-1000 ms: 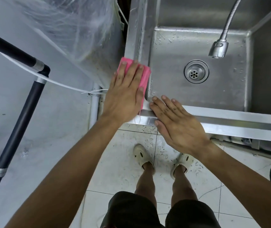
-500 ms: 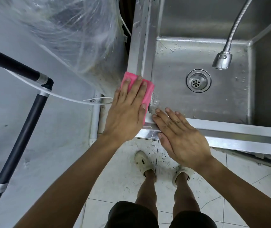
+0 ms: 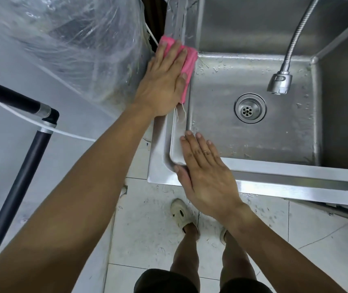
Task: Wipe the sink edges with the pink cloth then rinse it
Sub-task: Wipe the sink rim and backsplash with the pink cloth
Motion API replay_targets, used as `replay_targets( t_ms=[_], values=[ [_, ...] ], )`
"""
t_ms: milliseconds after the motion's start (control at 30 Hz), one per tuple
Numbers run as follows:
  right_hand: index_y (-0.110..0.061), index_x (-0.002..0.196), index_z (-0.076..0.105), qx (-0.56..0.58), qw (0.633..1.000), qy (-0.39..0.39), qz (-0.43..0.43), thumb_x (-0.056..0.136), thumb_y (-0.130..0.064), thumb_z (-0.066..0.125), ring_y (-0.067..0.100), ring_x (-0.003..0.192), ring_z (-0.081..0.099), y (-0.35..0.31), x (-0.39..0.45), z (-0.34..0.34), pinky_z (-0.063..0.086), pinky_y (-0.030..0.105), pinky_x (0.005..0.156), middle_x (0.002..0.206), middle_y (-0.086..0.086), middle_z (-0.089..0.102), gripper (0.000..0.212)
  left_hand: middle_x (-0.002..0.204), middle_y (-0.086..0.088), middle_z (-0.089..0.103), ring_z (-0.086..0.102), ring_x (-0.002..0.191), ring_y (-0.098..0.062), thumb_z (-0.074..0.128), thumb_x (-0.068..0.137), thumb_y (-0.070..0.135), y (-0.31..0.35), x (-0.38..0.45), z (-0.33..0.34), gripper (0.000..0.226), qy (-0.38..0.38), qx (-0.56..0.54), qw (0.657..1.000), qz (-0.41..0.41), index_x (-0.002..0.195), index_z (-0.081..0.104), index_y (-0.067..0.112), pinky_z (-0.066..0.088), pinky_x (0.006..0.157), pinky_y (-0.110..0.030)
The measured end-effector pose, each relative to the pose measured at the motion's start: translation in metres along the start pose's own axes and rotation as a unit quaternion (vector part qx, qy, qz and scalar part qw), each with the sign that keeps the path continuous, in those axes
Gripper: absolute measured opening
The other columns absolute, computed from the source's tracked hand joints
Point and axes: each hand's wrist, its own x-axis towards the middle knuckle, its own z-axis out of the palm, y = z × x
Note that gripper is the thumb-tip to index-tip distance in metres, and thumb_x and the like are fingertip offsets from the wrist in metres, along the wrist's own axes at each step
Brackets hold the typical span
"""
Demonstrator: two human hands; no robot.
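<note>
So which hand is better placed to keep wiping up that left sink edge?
The left hand, probably. It lies flat on the pink cloth, already pressing it onto the steel sink's left rim. The right hand rests bare on the near corner, away from the cloth.

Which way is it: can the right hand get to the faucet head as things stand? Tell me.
Probably yes. The right hand lies flat on the sink's front corner, holding nothing, and only open basin lies between it and the faucet head.
</note>
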Motion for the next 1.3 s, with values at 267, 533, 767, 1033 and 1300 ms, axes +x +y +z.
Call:
replay_targets(
  t_ms=[267, 533, 767, 1033, 1300],
  values=[
    [-0.003, 0.163, 0.021, -0.003, 0.999, 0.029, 0.046, 0.113, -0.041, 0.031, 0.027, 0.161, 0.01, -0.026, 0.03, 0.015, 0.018, 0.047, 0.131, 0.172, 0.015, 0.014, 0.064, 0.173, -0.005, 0.007, -0.005, 0.16, -0.031, 0.024, 0.108, 0.034, 0.001, -0.005, 0.011, 0.06, 0.03, 0.011, 0.999, 0.006, 0.165, 0.015, 0.014, 0.005, 0.127, -0.05],
    [-0.002, 0.164, 0.013, 0.015, 0.997, 0.008, 0.072, 0.112, -0.045, 0.028, 0.027, 0.162, 0.004, -0.031, 0.039, 0.014, 0.016, 0.047, 0.131, 0.173, 0.016, 0.008, 0.068, 0.174, -0.008, 0.004, -0.004, 0.16, -0.033, 0.021, 0.108, 0.035, -0.005, 0.057, -0.004, 0.062, 0.041, 0.044, 0.998, -0.012, 0.165, 0.012, 0.012, 0.007, 0.129, -0.052],
    [-0.022, 0.164, 0.027, 0.225, 0.97, -0.021, 0.088, 0.11, -0.027, 0.033, 0.001, 0.159, -0.004, 0.018, 0.062, -0.033, 0.002, 0.029, 0.132, 0.173, -0.01, 0.015, 0.055, 0.173, -0.003, 0.012, 0.002, 0.16, -0.03, 0.023, 0.104, 0.037, -0.007, 0.056, 0.001, 0.064, 0.05, 0.052, 0.997, -0.007, 0.164, 0.018, 0.016, 0.005, 0.129, -0.051],
    [-0.017, 0.161, 0.034, 0.125, 0.988, 0.041, -0.083, 0.112, -0.023, 0.038, 0.023, 0.161, 0.012, 0.124, 0.209, -0.089, 0.011, 0.032, 0.128, 0.169, 0.004, 0.03, 0.05, 0.171, -0.014, 0.019, 0.011, 0.159, -0.029, 0.036, 0.107, 0.026, 0.034, -0.045, 0.04, 0.061, 0.149, -0.031, 0.986, -0.071, 0.162, 0.024, 0.003, 0.008, 0.13, -0.046],
    [-0.025, 0.165, 0.019, -0.065, 0.935, -0.08, -0.339, 0.112, -0.048, 0.02, 0.023, 0.162, 0.005, 0.131, 0.28, -0.062, 0.008, 0.049, 0.132, 0.174, 0.003, 0.014, 0.058, 0.173, -0.008, 0.012, 0.004, 0.16, -0.026, 0.023, 0.11, 0.034, 0.045, -0.072, 0.06, 0.059, 0.111, 0.075, 0.985, -0.107, 0.163, 0.022, 0.007, 0.011, 0.13, -0.047]
  ],
)
